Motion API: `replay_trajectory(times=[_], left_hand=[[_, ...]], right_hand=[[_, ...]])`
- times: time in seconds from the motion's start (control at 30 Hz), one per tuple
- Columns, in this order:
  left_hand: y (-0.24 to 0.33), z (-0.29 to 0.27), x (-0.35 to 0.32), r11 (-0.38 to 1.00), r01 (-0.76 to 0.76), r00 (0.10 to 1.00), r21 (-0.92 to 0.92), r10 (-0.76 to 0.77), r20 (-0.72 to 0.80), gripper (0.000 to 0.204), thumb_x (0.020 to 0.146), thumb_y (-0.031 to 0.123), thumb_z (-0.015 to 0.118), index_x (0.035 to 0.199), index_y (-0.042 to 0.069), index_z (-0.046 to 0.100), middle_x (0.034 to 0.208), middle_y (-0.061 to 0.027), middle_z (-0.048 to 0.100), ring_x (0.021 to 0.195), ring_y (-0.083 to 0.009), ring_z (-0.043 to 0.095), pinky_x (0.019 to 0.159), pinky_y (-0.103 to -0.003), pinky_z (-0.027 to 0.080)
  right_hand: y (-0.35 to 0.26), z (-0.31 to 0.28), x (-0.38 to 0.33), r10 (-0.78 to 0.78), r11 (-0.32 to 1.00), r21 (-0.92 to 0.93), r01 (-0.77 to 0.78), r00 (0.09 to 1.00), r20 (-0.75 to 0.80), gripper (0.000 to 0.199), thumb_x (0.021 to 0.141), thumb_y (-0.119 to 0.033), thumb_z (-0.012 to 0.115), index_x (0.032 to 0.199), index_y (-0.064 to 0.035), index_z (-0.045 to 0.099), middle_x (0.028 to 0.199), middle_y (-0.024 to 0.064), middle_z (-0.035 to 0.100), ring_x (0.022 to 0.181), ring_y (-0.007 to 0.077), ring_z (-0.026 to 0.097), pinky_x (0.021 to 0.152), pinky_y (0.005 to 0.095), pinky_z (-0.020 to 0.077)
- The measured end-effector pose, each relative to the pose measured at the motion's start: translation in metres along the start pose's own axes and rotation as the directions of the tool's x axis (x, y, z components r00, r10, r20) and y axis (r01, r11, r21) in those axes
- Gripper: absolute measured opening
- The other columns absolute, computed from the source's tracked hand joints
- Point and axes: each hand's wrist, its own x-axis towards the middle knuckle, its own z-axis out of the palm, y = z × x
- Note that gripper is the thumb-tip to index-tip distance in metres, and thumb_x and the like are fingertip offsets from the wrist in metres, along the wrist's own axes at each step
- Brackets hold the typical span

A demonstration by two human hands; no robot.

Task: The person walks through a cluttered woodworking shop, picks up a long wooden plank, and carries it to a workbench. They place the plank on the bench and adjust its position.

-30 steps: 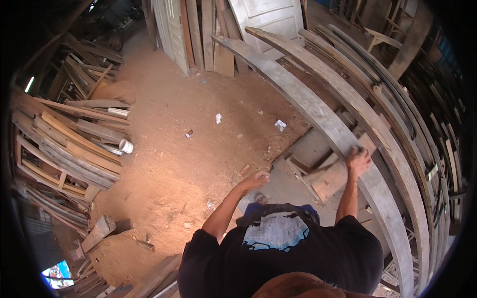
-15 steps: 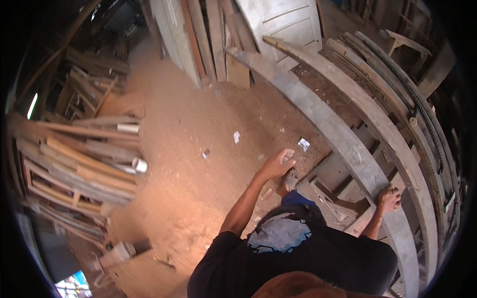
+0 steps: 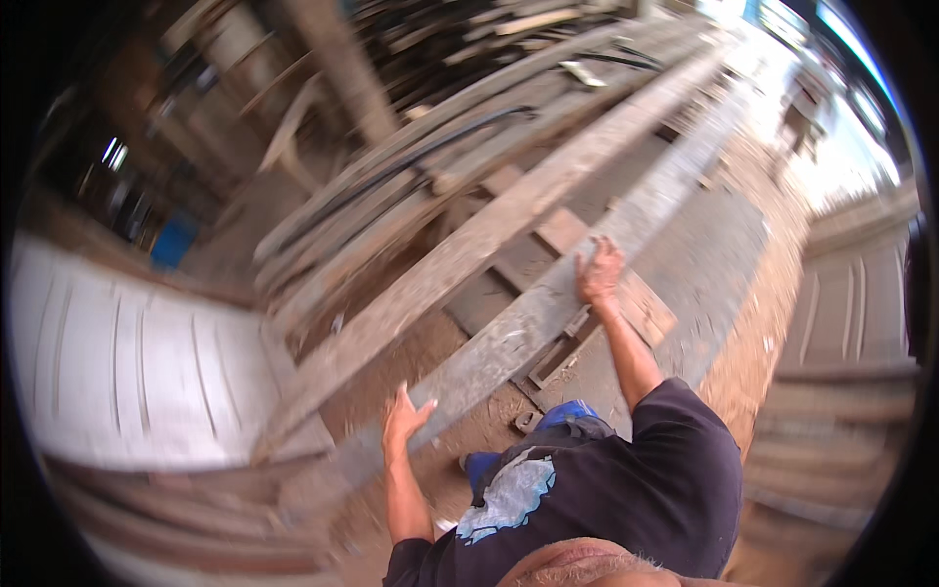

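A long grey plank runs slantwise from lower left to upper right over the sawdust floor. My right hand lies on its middle, fingers hooked over its far edge, arm stretched out. My left hand hovers with fingers spread at the plank's near edge, close to its lower end, and holds nothing. My dark shirt with a pale print fills the bottom of the blurred view.
A second long plank lies parallel just beyond. Stacked timber crowds the top. A white panelled door lies at left, another panelled piece at right. Small wooden frame pieces sit under the plank.
The view has swung round sharply and blurred. My left hand has come down close to the grey plank; my right hand stays on it.
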Motion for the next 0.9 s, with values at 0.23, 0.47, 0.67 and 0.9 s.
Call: replay_trajectory(times=[0.23,0.47,0.67,0.9], left_hand=[[-0.09,0.004,0.104,0.971,-0.122,0.745,-0.208,0.228,0.627,0.087,0.072,0.06,0.075,0.126,-0.004,0.054,0.118,-0.0237,0.063,0.108,-0.0316,0.063,0.092,-0.042,0.048],[-0.1,0.014,0.083,0.922,-0.118,0.661,-0.369,0.35,0.663,0.108,0.076,0.065,0.069,0.143,-0.011,0.032,0.133,-0.029,0.051,0.116,-0.0316,0.057,0.097,-0.042,0.046],[-0.119,0.043,0.112,0.839,-0.098,0.516,-0.536,0.503,0.693,0.106,0.077,0.068,0.065,0.139,-0.014,0.036,0.128,-0.0281,0.055,0.113,-0.0292,0.059,0.094,-0.041,0.048],[-0.147,0.035,0.056,0.809,-0.214,0.534,-0.547,0.566,0.628,0.101,0.079,0.067,0.064,0.134,-0.014,0.044,0.128,-0.0299,0.056,0.119,-0.0333,0.056,0.099,-0.041,0.045]], right_hand=[[-0.06,-0.052,-0.174,0.702,0.527,0.314,-0.79,0.613,0.363,0.076,0.079,-0.049,0.073,0.131,0.0012,0.047,0.129,0.0194,0.053,0.123,0.0353,0.047,0.107,0.0448,0.034],[-0.157,0.034,-0.244,0.697,-0.179,0.735,-0.654,0.443,0.564,0.057,0.083,-0.04,0.074,0.118,0.0019,0.058,0.113,0.0151,0.065,0.102,0.0279,0.063,0.087,0.0432,0.0527],[-0.2,0.008,-0.209,0.736,-0.232,0.677,-0.699,0.329,0.592,0.05,0.083,-0.03,0.074,0.109,0.0103,0.061,0.102,0.0169,0.069,0.087,0.0274,0.068,0.078,0.0418,0.0563],[-0.203,0.003,-0.263,0.737,-0.281,0.733,-0.619,0.35,0.578,0.052,0.082,-0.027,0.075,0.114,0.0118,0.06,0.104,0.0214,0.067,0.089,0.0286,0.068,0.079,0.0436,0.0559]])
